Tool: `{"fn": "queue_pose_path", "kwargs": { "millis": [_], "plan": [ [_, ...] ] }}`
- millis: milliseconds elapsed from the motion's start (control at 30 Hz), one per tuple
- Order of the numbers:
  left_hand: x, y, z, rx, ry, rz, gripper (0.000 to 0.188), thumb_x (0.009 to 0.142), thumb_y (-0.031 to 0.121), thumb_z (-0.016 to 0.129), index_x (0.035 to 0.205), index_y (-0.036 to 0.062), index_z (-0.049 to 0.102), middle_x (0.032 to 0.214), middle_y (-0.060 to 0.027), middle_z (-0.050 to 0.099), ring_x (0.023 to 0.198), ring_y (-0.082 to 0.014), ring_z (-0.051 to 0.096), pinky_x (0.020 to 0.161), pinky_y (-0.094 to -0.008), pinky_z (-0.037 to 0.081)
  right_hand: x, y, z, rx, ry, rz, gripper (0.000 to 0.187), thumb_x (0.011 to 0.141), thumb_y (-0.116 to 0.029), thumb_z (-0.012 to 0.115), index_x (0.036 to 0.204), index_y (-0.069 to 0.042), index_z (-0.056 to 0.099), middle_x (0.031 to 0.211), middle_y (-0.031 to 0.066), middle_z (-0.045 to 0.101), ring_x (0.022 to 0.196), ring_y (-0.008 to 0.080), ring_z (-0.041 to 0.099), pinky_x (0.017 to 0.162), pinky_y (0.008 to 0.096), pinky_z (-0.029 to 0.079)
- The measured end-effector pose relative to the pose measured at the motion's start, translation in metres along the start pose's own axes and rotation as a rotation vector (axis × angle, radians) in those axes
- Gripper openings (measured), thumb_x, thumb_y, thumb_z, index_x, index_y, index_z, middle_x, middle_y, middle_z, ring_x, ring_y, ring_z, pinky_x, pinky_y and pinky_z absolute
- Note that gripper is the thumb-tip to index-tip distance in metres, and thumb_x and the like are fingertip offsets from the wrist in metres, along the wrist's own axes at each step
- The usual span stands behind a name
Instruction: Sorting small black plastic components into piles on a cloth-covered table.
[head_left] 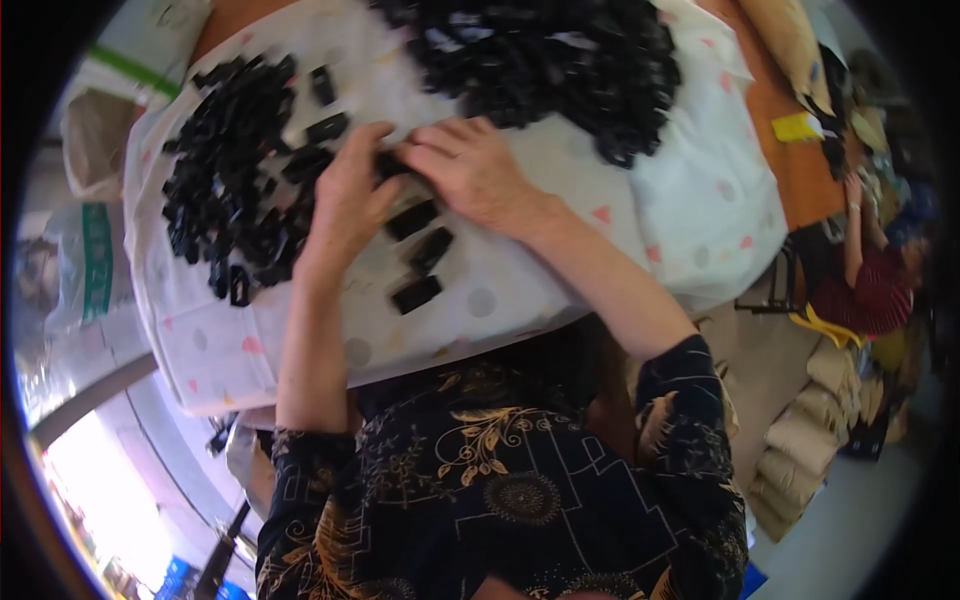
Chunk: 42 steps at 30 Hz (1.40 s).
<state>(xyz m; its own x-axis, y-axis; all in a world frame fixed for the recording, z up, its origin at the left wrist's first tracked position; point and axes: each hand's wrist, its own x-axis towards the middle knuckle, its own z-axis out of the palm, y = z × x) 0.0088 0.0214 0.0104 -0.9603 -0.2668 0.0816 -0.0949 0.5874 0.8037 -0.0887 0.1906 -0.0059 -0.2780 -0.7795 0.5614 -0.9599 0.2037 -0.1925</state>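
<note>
In the head view, the left hand (348, 195) and right hand (482, 178) come close over dark pieces (387, 163) on the cloth (545, 290); fingers partly cover these, so whether either hand grips cannot be told. The upper edge cuts off the far black heap (570, 75); the left hand overlaps the nearer heap (225, 170).

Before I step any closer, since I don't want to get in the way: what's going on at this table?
A person has the left hand and right hand close together among small black pieces; their exact grip is hard to make out. Three loose pieces lie nearer the body on the patterned white cloth. One pile sits to the left, another heap at the far side. Another person is off to the right.
</note>
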Motion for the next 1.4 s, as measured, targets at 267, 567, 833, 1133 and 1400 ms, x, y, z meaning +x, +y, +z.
{"fn": "queue_pose_path", "kwargs": {
  "millis": [267,567,833,1133,1400],
  "plan": [
    [-0.003,-0.065,0.001,-0.151,0.060,0.156,0.054,0.085,-0.001,0.070,0.135,0.0000,0.048,0.105,-0.0094,0.061,0.093,-0.0155,0.058,0.082,-0.0288,0.050,0.003,-0.015,0.021,0.000,0.164,-0.037,0.021,0.082,-0.020,0.060,0.102,-0.021,0.065,0.092,-0.0010,0.058,0.089,0.0201,0.060,0.077,0.0370,0.047],
    [0.003,-0.044,0.013,-0.195,-0.019,0.133,0.058,0.083,-0.011,0.066,0.136,0.0001,0.045,0.092,-0.0037,0.057,0.078,-0.0090,0.051,0.073,-0.0210,0.045,-0.011,-0.008,0.023,-0.037,0.027,-0.019,0.030,0.076,-0.020,0.066,0.106,-0.020,0.066,0.102,-0.0010,0.059,0.100,0.0201,0.057,0.086,0.0384,0.042],
    [0.005,-0.041,0.011,-0.158,0.006,0.163,0.054,0.082,-0.006,0.070,0.132,0.0022,0.051,0.093,-0.0037,0.057,0.076,-0.0102,0.050,0.071,-0.0223,0.045,-0.007,-0.008,0.024,-0.030,0.123,0.018,0.026,0.077,-0.020,0.066,0.103,-0.016,0.063,0.103,0.0031,0.058,0.100,0.0216,0.058,0.084,0.0377,0.044],
    [0.005,-0.025,0.013,0.125,-0.054,0.246,0.039,0.086,0.001,0.067,0.124,0.0025,0.059,0.098,-0.0093,0.062,0.073,-0.0184,0.049,0.071,-0.0304,0.047,-0.014,-0.007,0.015,-0.002,0.192,0.108,0.018,0.081,-0.019,0.061,0.097,-0.011,0.059,0.093,0.0058,0.054,0.090,0.0238,0.058,0.079,0.0370,0.045],
    [-0.014,-0.025,-0.010,0.068,-0.063,0.186,0.031,0.088,0.001,0.062,0.119,-0.0022,0.062,0.109,-0.0158,0.064,0.104,-0.0271,0.062,0.093,-0.0350,0.048,-0.003,-0.008,0.028,0.209,0.306,0.140,0.021,0.071,-0.015,0.064,0.090,-0.007,0.062,0.093,0.0138,0.061,0.089,0.0347,0.060,0.076,0.0448,0.049]
  ]
}}
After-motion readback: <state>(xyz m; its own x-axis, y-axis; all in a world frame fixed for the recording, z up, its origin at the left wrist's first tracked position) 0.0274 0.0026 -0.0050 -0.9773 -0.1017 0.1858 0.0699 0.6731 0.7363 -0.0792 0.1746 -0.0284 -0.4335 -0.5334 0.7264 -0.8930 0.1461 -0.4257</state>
